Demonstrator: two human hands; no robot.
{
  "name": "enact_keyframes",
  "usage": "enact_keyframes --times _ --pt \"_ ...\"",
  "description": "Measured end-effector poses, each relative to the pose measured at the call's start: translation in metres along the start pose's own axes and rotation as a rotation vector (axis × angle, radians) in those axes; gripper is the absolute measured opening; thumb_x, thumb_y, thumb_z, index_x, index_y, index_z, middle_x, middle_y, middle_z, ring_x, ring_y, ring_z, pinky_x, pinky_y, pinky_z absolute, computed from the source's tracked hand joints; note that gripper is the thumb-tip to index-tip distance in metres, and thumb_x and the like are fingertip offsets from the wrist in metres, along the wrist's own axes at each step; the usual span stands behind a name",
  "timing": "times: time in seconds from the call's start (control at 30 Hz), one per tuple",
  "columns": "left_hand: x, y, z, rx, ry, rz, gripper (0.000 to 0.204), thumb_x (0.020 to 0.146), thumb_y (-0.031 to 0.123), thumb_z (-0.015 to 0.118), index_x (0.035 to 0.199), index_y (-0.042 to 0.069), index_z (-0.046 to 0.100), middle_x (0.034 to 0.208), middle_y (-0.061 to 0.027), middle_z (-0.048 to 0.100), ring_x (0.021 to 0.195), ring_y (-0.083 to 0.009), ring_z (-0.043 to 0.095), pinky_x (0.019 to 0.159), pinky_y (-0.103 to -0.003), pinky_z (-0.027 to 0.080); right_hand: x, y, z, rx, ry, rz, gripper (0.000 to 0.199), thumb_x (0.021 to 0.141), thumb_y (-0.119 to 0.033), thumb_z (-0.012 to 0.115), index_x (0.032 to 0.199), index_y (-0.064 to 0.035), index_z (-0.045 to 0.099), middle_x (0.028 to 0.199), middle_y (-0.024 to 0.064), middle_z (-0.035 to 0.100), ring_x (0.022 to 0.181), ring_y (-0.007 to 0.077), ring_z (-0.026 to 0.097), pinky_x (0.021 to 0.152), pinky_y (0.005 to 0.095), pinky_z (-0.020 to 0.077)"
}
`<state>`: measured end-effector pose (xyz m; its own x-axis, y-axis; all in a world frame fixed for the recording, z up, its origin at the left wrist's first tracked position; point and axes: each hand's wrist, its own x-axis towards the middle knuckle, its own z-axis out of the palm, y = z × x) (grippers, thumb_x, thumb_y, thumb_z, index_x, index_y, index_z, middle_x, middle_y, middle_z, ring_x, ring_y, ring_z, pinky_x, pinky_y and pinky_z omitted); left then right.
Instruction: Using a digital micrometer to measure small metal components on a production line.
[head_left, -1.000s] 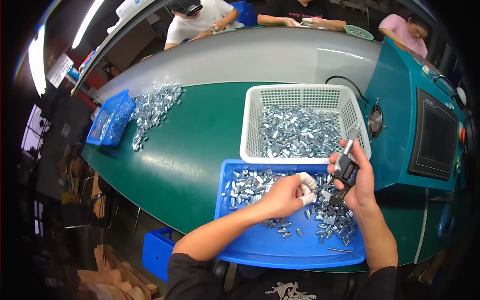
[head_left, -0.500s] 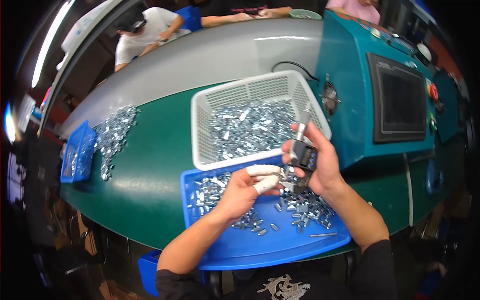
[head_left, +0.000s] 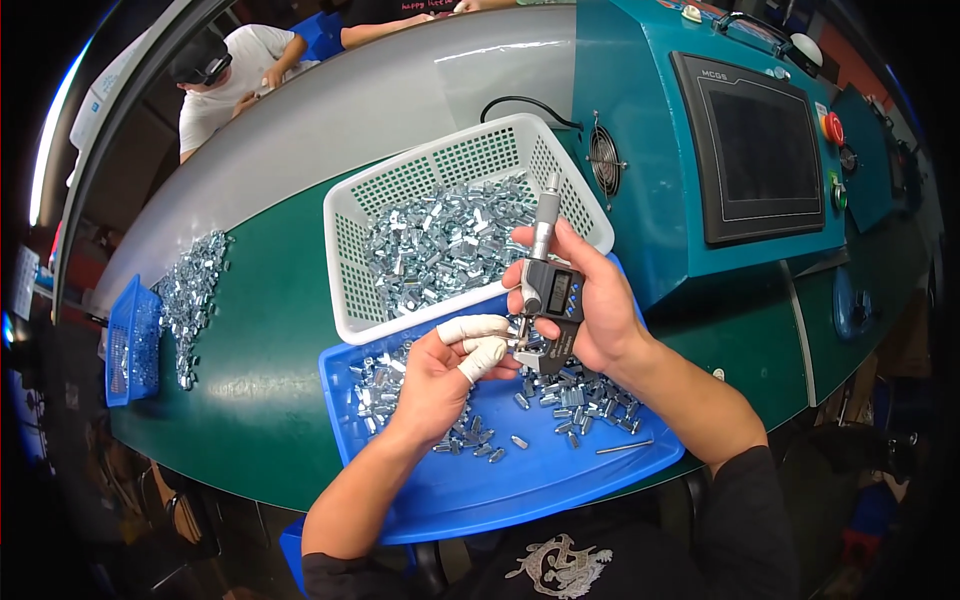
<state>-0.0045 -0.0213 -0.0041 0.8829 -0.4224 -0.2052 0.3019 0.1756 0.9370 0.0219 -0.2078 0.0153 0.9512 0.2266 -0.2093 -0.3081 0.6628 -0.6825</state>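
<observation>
So the right hand (head_left: pixel 590 300) is wrapped around a digital micrometer (head_left: pixel 545 290), held just above the blue tray (head_left: pixel 560 490). The left hand (head_left: pixel 450 370), fingertips taped, pinches a small metal part (head_left: pixel 512 343) up at the micrometer's anvil. Loose parts (head_left: pixel 580 395) litter the tray, and the white basket (head_left: pixel 350 270) sits just behind it. Honestly that tiny piece could slip off the taped fingers and vanish among the others.

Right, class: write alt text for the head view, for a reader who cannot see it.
A right hand holds a digital micrometer while the left hand, fingertips taped, brings a small metal part to it, above a blue tray of parts, beside a white basket.
</observation>
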Motion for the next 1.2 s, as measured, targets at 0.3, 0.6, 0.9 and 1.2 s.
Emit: enact_keyframes --times 0.3,0.6,0.9,1.2 --pt "-0.0008 0.0021 0.0009 0.018 -0.009 0.003 0.025 0.090 0.010 0.059 0.112 -0.001 0.057 0.104 -0.0129 0.065 0.088 -0.0196 0.065 0.076 -0.032 0.056 -0.0006 0.0007 0.0030 -0.049 0.014 -0.039 0.035 0.099 -0.040 0.039 0.112 -0.0087 0.047 0.084 0.0108 0.062 0.068 0.0151 0.064 0.039 0.0210 0.0409" --pt "0.0003 0.0027 0.0008 0.012 -0.017 -0.014 0.028 0.089 0.008 0.060 0.115 0.000 0.057 0.103 -0.0123 0.065 0.089 -0.0196 0.065 0.077 -0.032 0.056 0.0016 0.0010 0.0015 -0.064 0.019 -0.036 0.033 0.098 -0.041 0.040 0.106 -0.0098 0.047 0.084 0.0109 0.062 0.068 0.0150 0.064 0.038 0.0207 0.0404" --pt "-0.0001 0.0020 -0.0006 -0.002 0.004 -0.024 0.024 0.089 0.007 0.061 0.112 -0.001 0.059 0.097 -0.0087 0.065 0.086 -0.0169 0.064 0.075 -0.030 0.055 -0.0006 -0.0015 0.0051 -0.044 0.049 0.003 0.042 0.096 -0.047 0.040 0.110 -0.0084 0.046 0.084 0.0122 0.062 0.067 0.0150 0.064 0.038 0.0207 0.0397" --pt "0.0021 -0.0001 -0.0023 0.143 0.041 0.029 0.020 0.086 0.005 0.064 0.106 -0.001 0.062 0.093 -0.0069 0.066 0.079 -0.0127 0.062 0.070 -0.027 0.053 -0.0011 0.0009 0.0041 -0.143 0.003 -0.041 0.038 0.098 -0.043 0.041 0.108 -0.0070 0.048 0.082 0.0094 0.062 0.066 0.0116 0.063 0.038 0.0193 0.0399"
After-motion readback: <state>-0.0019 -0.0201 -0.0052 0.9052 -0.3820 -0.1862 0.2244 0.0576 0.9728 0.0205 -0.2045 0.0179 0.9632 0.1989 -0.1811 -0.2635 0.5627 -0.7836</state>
